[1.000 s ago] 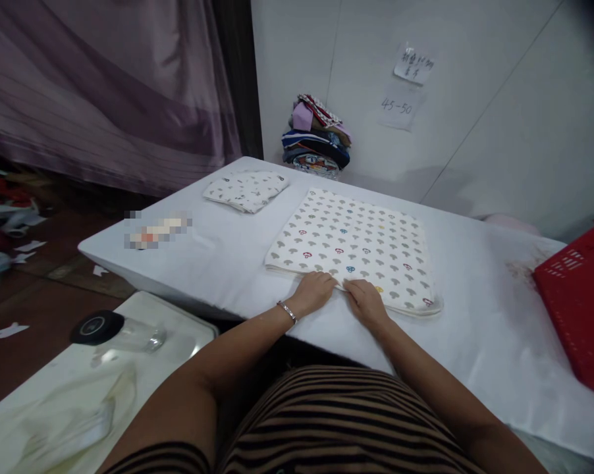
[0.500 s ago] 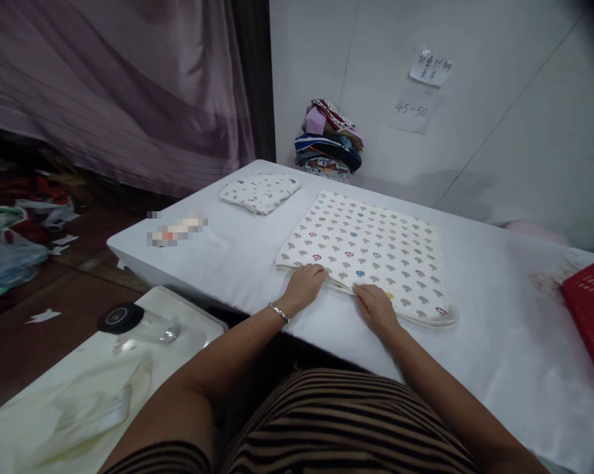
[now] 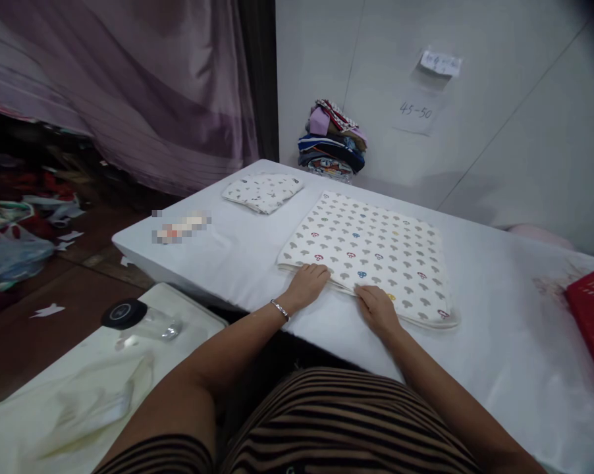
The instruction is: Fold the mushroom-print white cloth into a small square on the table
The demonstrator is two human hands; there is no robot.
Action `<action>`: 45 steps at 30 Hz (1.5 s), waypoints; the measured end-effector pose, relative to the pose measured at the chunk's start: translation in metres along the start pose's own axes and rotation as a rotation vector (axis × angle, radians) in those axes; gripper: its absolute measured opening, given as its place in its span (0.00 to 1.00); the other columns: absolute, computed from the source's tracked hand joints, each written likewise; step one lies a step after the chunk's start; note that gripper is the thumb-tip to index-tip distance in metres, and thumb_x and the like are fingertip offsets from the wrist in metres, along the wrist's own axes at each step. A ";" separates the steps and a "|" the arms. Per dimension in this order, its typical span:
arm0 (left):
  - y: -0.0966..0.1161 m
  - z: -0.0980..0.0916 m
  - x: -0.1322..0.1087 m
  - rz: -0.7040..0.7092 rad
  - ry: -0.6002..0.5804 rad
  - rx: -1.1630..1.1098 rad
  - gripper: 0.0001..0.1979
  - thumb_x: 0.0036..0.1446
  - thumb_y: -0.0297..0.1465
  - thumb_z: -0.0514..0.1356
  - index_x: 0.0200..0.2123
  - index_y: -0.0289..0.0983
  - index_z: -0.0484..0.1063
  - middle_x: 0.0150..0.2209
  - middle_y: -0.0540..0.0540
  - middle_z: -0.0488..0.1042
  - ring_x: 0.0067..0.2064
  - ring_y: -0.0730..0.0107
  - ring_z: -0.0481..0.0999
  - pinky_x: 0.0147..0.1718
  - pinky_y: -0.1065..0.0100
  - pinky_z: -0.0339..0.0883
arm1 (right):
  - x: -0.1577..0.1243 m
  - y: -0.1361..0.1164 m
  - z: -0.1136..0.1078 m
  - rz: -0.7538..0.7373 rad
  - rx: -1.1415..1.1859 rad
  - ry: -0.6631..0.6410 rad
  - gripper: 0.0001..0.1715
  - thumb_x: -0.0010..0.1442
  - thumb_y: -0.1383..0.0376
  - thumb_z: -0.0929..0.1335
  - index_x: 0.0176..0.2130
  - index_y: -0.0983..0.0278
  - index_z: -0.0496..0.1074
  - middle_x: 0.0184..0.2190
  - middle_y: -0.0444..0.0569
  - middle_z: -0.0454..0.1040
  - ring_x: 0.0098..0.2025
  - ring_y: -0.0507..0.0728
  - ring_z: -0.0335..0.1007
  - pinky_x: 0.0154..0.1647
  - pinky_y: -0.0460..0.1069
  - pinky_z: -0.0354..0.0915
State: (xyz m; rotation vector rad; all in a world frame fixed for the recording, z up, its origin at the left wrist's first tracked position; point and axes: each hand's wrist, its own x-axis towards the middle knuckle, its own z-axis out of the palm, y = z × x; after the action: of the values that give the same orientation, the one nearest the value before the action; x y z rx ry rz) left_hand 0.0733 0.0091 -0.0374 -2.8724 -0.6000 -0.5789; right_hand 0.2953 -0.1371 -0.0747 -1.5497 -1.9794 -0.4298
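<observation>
A folded white cloth (image 3: 376, 243) with grey, red, blue and yellow mushroom prints lies flat on the white-covered table (image 3: 193, 263). My left hand (image 3: 307, 284), a bracelet at its wrist, is closed on the cloth's near edge, left of its middle. A short way to the right, my right hand (image 3: 377, 309) pinches the same edge. Between them the layered edge shows slightly parted. My thumbs and the undersides of my fingers are mostly hidden. Farther back on the left rests a smaller folded cloth (image 3: 264, 192) with small dark prints.
Stacked folded fabrics (image 3: 331, 141) stand beyond the table by the wall. A red plastic basket (image 3: 593, 316) is at the right edge. On the left, a side table (image 3: 173, 296) bears a dark-lidded clear jar (image 3: 143, 318) and a crumpled plastic bag (image 3: 89, 408). A blurred-out item (image 3: 181, 227) lies on the table.
The view has shifted slightly, so everything sits a little farther right. My hands keep their places on the cloth's near edge, and the parted layers between them look a little flatter.
</observation>
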 end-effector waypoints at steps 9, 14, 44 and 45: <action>-0.004 0.006 0.002 0.055 -0.039 -0.020 0.10 0.67 0.21 0.53 0.36 0.36 0.72 0.42 0.45 0.76 0.42 0.65 0.71 0.40 0.62 0.61 | 0.001 0.000 -0.001 0.012 0.022 -0.001 0.15 0.69 0.67 0.63 0.50 0.63 0.77 0.42 0.56 0.79 0.43 0.60 0.74 0.43 0.55 0.72; -0.004 0.003 0.000 0.068 -0.043 -0.006 0.10 0.67 0.21 0.54 0.34 0.35 0.72 0.39 0.44 0.75 0.42 0.64 0.70 0.40 0.62 0.60 | 0.001 0.000 -0.001 0.016 0.014 -0.012 0.14 0.69 0.67 0.63 0.49 0.63 0.76 0.42 0.56 0.79 0.43 0.60 0.74 0.43 0.54 0.73; -0.007 0.003 -0.003 0.105 -0.054 -0.087 0.09 0.64 0.20 0.53 0.35 0.38 0.68 0.38 0.45 0.75 0.42 0.62 0.71 0.44 0.62 0.65 | -0.001 0.000 -0.001 0.059 0.039 -0.046 0.16 0.70 0.67 0.62 0.51 0.60 0.76 0.43 0.53 0.79 0.44 0.61 0.75 0.46 0.57 0.74; -0.008 0.002 -0.003 0.111 -0.054 -0.091 0.09 0.64 0.20 0.53 0.35 0.38 0.67 0.38 0.45 0.75 0.42 0.62 0.71 0.44 0.62 0.65 | -0.001 0.000 -0.001 0.054 0.036 -0.045 0.16 0.70 0.67 0.62 0.51 0.61 0.76 0.43 0.53 0.79 0.44 0.61 0.75 0.46 0.57 0.74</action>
State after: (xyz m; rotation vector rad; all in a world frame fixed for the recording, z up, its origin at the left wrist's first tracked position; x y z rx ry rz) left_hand 0.0682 0.0154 -0.0401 -2.9917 -0.4292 -0.5271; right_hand 0.2959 -0.1380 -0.0742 -1.5995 -1.9635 -0.3381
